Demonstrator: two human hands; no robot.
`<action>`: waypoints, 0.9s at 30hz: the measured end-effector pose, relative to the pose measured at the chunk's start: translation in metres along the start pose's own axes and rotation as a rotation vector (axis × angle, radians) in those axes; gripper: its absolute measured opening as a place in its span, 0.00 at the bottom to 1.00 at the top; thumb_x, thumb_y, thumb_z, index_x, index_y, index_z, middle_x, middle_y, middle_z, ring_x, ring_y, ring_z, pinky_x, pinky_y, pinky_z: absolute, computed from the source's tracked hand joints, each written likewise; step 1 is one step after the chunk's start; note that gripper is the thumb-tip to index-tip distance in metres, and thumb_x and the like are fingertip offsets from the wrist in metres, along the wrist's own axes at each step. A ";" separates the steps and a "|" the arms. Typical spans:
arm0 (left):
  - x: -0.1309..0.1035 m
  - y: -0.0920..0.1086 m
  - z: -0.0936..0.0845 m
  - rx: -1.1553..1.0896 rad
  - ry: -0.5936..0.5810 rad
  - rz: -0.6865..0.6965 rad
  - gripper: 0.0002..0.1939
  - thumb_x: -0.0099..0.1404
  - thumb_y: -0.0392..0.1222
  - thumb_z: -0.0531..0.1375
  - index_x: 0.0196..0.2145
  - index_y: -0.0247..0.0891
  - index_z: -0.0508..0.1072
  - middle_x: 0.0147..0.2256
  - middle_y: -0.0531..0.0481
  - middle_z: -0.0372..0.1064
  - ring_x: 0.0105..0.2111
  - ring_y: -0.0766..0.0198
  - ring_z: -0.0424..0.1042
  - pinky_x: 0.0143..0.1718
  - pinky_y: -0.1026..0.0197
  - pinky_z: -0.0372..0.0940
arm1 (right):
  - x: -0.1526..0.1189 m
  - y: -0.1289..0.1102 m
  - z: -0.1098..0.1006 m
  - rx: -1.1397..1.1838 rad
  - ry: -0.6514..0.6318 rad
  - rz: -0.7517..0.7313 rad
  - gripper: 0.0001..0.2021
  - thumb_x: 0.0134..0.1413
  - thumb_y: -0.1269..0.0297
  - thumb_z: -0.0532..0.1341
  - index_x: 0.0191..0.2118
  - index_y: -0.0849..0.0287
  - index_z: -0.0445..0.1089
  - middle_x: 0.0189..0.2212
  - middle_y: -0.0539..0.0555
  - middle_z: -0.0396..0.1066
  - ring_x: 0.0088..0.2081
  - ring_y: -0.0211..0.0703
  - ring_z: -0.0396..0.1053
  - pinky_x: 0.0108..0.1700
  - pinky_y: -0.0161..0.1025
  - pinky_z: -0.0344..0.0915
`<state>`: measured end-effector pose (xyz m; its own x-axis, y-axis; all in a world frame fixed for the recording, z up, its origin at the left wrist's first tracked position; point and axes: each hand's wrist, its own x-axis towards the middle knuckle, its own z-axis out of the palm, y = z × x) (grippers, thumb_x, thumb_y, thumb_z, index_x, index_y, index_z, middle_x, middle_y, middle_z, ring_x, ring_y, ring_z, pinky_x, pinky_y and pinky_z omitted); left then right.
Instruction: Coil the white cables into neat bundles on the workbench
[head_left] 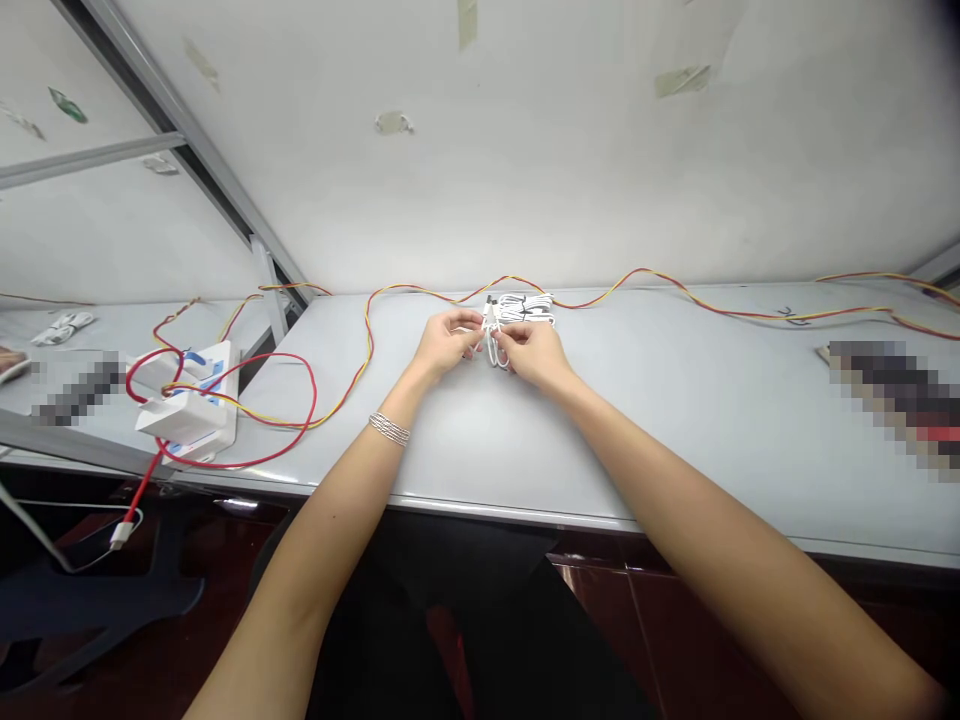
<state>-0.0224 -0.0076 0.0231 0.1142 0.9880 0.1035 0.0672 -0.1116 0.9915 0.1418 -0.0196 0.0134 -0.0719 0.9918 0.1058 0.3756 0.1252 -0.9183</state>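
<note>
A looped white cable (493,350) is pinched between the fingertips of the left hand (450,342) and right hand (534,350), both closed on it, directly between them over the pale surface (480,435). Whether the cable is resting on the surface cannot be told. Just beyond the right hand, a tied white bundle (525,309) is seen; behind both hands, a red-and-yellow wire (637,272) is strung. The loops are best gathered evenly under a light pinch, so that sharp kinks are avoided, and the bundle is best left unsnagged.
</note>
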 end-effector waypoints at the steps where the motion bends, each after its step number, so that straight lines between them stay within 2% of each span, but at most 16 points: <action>1: 0.000 0.000 0.000 0.012 0.009 0.009 0.10 0.53 0.34 0.67 0.34 0.33 0.73 0.35 0.48 0.74 0.24 0.71 0.69 0.24 0.66 0.64 | 0.000 0.000 0.000 -0.004 0.009 -0.010 0.14 0.59 0.59 0.59 0.32 0.62 0.77 0.20 0.51 0.69 0.23 0.38 0.63 0.29 0.36 0.57; 6: 0.000 0.000 0.000 0.043 0.032 0.043 0.10 0.54 0.34 0.67 0.35 0.33 0.73 0.35 0.48 0.74 0.23 0.72 0.69 0.22 0.67 0.62 | -0.002 -0.002 -0.001 -0.005 0.021 -0.033 0.14 0.58 0.59 0.58 0.30 0.62 0.76 0.19 0.51 0.66 0.24 0.39 0.62 0.30 0.36 0.56; 11: 0.000 0.001 0.000 0.051 0.042 0.058 0.09 0.55 0.34 0.66 0.35 0.33 0.74 0.35 0.49 0.74 0.23 0.73 0.68 0.22 0.67 0.62 | -0.002 -0.005 -0.005 -0.031 0.047 -0.049 0.14 0.57 0.59 0.59 0.23 0.60 0.69 0.18 0.49 0.62 0.23 0.37 0.57 0.29 0.37 0.53; 17: 0.001 -0.001 -0.001 0.064 0.040 0.036 0.08 0.55 0.33 0.66 0.34 0.33 0.73 0.33 0.49 0.74 0.22 0.72 0.69 0.22 0.67 0.60 | -0.002 -0.009 -0.008 -0.108 0.084 -0.074 0.14 0.56 0.61 0.58 0.22 0.60 0.70 0.19 0.50 0.62 0.23 0.37 0.53 0.29 0.38 0.51; 23: 0.002 -0.002 0.000 0.134 0.076 0.059 0.05 0.57 0.30 0.65 0.33 0.34 0.74 0.31 0.50 0.74 0.21 0.73 0.68 0.24 0.66 0.61 | -0.002 -0.008 -0.009 -0.132 0.056 -0.094 0.17 0.59 0.64 0.57 0.19 0.58 0.61 0.17 0.46 0.50 0.23 0.35 0.48 0.31 0.39 0.48; 27: -0.001 0.000 0.001 0.177 0.117 0.087 0.07 0.58 0.30 0.64 0.36 0.34 0.76 0.35 0.48 0.75 0.21 0.73 0.68 0.25 0.66 0.62 | 0.000 -0.007 -0.009 -0.147 0.023 -0.071 0.16 0.59 0.65 0.57 0.20 0.58 0.63 0.16 0.46 0.51 0.23 0.35 0.49 0.30 0.39 0.47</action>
<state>-0.0214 -0.0082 0.0227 0.0126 0.9783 0.2070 0.2362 -0.2041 0.9500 0.1478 -0.0200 0.0231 -0.0826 0.9804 0.1789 0.5016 0.1960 -0.8426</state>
